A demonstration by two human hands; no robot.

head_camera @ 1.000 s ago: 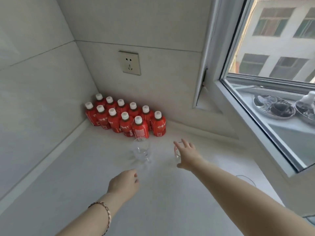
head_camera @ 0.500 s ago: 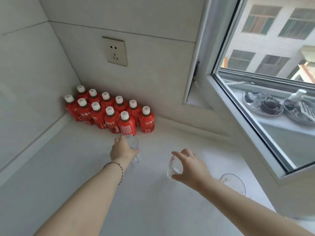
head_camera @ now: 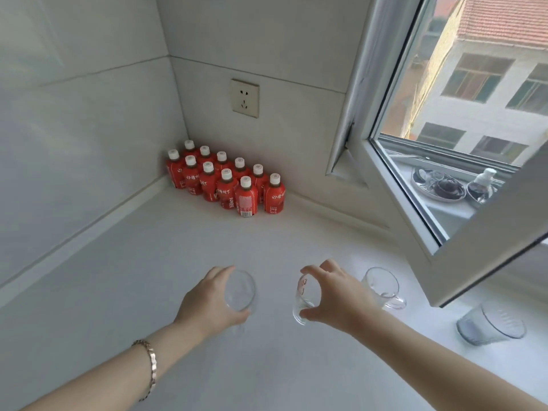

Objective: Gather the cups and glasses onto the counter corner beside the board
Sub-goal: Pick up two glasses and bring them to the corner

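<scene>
Above worktop (head_camera: 124, 292), left hand (head_camera: 207, 304) gripping glass (head_camera: 241, 290), right hand (head_camera: 341, 301) pinching marked cup (head_camera: 304, 302), both pulling back from bottles (head_camera: 228, 185); gathering starting.

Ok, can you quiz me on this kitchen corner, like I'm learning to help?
1. True or false: the left hand holds a clear glass.
2. The right hand pinches a small glass. Which thing stands closest beside that hand? A) the glass mug with a handle B) the ribbed tumbler C) the wall socket
3. Fill in: the red bottles in the corner have ___ caps.

Key: 1 true; 2 A; 3 white.
</scene>
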